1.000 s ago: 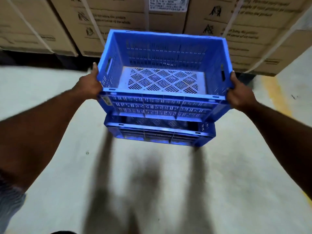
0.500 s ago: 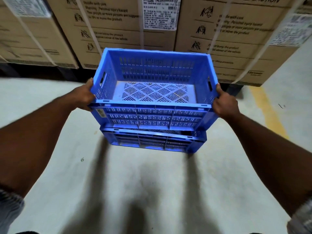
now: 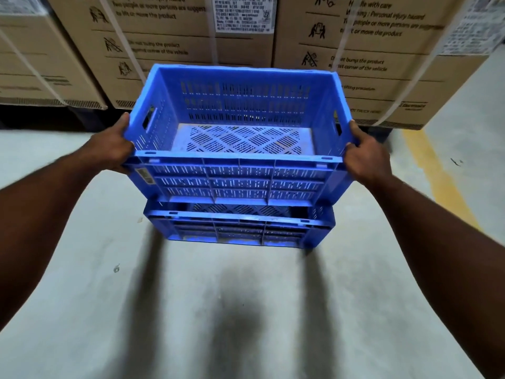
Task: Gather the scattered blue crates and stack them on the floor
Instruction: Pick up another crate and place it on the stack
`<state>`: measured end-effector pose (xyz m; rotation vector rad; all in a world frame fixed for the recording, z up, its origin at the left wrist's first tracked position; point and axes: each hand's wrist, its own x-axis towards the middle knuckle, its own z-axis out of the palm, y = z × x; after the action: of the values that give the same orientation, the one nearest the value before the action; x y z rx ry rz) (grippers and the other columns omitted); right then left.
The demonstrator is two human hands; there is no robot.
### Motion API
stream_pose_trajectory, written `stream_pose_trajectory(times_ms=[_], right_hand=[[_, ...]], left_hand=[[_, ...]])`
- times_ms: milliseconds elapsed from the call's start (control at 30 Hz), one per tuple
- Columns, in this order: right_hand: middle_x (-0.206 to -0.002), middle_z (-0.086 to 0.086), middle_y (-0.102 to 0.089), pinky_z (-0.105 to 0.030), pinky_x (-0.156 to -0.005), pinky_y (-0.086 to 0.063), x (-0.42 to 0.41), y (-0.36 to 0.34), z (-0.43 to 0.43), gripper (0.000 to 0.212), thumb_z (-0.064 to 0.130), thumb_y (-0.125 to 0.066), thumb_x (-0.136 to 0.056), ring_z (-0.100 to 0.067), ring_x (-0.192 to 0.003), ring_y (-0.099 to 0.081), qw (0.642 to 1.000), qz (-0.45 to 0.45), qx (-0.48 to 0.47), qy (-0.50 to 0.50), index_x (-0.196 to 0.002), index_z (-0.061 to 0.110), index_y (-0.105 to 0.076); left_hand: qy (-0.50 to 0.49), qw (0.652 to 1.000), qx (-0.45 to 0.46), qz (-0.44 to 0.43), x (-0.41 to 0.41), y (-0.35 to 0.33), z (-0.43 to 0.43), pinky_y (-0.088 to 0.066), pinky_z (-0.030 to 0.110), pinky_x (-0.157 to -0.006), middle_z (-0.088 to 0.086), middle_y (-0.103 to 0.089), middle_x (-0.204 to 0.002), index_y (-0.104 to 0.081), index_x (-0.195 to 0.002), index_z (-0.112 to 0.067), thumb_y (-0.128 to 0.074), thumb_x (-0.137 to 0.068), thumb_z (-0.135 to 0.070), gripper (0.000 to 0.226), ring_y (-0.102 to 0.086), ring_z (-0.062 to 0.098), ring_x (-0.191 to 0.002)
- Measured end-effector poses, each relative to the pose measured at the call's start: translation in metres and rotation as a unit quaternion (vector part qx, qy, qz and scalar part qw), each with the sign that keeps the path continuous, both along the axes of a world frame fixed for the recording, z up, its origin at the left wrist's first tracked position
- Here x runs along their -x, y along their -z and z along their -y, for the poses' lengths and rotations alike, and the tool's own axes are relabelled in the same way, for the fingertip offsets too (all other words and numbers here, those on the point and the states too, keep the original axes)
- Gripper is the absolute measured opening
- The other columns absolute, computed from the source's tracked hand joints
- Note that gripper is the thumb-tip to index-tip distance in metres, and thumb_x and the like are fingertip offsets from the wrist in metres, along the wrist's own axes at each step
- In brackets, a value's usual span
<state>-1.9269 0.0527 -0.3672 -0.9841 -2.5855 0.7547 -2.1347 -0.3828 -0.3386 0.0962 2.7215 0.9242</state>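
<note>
Blue crate (image 3: 237, 181) over lower crate (image 3: 237, 231) (two-handed)

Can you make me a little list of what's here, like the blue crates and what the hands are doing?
upper crate: blue, empty, held over the lower crate
lower crate: blue, on the floor
left hand: grips upper crate's left side
right hand: grips its right side
behind: strapped cardboard boxes
seated yet: cannot tell

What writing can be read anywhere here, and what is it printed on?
"to lift or move the product": middle brown cardboard box.
"against corner of the vehicle": same box.
"Personal injury hazard": right brown cardboard box.
White paper labels and the sticker on the upper blue plastic crate: too blurred to read.
</note>
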Motion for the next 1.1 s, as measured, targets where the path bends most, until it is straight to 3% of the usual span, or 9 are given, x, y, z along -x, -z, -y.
stream_pose_trajectory(times_ms=[67, 133, 267, 433, 700, 1000, 1100], right_hand=[[-0.121, -0.013, -0.062, -0.038, -0.082, -0.049, 0.001, 0.001, -0.002, 0.060, 0.024, -0.038, -0.092, -0.033, -0.098, -0.059, 1.000, 0.000, -0.002, -0.005, -0.149, 0.042, -0.029], [-0.122, -0.013, -0.061, -0.040, -0.084, -0.050, 0.001, 0.001, -0.001, 0.060, 0.024, -0.038, -0.093, -0.034, -0.099, -0.059, 1.000, 0.004, 0.003, -0.006, -0.150, 0.040, -0.029], [-0.121, -0.014, -0.060, -0.040, -0.079, -0.051, -0.005, -0.004, 0.005, 0.059, 0.024, -0.037, -0.095, -0.031, -0.096, -0.058, 0.999, 0.020, 0.002, -0.027, -0.151, 0.038, -0.026], [-0.120, -0.019, -0.061, -0.048, -0.084, -0.054, -0.016, -0.009, 0.007, 0.060, 0.026, -0.037, -0.093, -0.038, -0.097, -0.060, 0.998, 0.032, -0.031, -0.051, -0.151, 0.036, -0.024], [-0.116, -0.017, -0.063, -0.044, -0.083, -0.051, -0.027, 0.000, 0.012, 0.058, 0.029, -0.036, -0.093, -0.038, -0.098, -0.058, 1.000, 0.017, -0.018, 0.002, -0.148, 0.046, -0.026], [-0.119, -0.020, -0.062, -0.046, -0.086, -0.050, -0.037, 0.001, 0.009, 0.061, 0.031, -0.037, -0.090, -0.042, -0.100, -0.058, 0.998, 0.033, -0.051, -0.023, -0.148, 0.044, -0.023], [-0.111, -0.020, -0.063, -0.050, -0.082, -0.054, -0.045, 0.002, 0.011, 0.060, 0.033, -0.036, -0.089, -0.043, -0.087, -0.061, 0.995, 0.043, -0.067, -0.052, -0.146, 0.042, -0.020]], left_hand=[[0.015, 1.000, -0.008, -0.005, 0.001, 0.001, 0.000, -0.058, 0.056, -0.060, 0.008, -0.049, -0.131, -0.032, -0.130, -0.048, -0.043, -0.089, -0.004, 0.061, -0.066, 0.040, -0.089], [0.014, 1.000, -0.012, 0.004, 0.000, 0.001, 0.000, -0.057, 0.053, -0.053, 0.007, -0.046, -0.132, -0.028, -0.138, -0.045, -0.043, -0.091, -0.004, 0.064, -0.065, 0.042, -0.092], [0.010, 0.999, -0.023, 0.034, -0.008, -0.002, 0.001, -0.055, 0.052, -0.053, 0.013, -0.045, -0.135, -0.029, -0.140, -0.041, -0.042, -0.092, 0.001, 0.065, -0.062, 0.045, -0.100], [0.001, 0.999, -0.031, 0.037, -0.020, -0.003, 0.005, -0.054, 0.042, -0.054, 0.002, -0.039, -0.125, -0.023, -0.148, -0.037, -0.042, -0.096, 0.000, 0.067, -0.060, 0.039, -0.096], [-0.001, 0.999, -0.020, 0.048, -0.023, 0.002, 0.018, -0.056, 0.044, -0.053, 0.007, -0.047, -0.134, -0.013, -0.151, -0.042, -0.044, -0.095, 0.000, 0.076, -0.060, 0.033, -0.093], [-0.003, 0.999, 0.000, 0.049, -0.028, -0.006, 0.002, -0.055, 0.044, -0.052, 0.016, -0.046, -0.139, -0.019, -0.148, -0.044, -0.041, -0.094, 0.003, 0.074, -0.060, 0.034, -0.091], [0.000, 0.999, 0.006, 0.044, -0.030, -0.012, -0.001, -0.055, 0.047, -0.052, 0.016, -0.046, -0.139, -0.020, -0.147, -0.044, -0.042, -0.094, 0.001, 0.073, -0.062, 0.037, -0.095]])
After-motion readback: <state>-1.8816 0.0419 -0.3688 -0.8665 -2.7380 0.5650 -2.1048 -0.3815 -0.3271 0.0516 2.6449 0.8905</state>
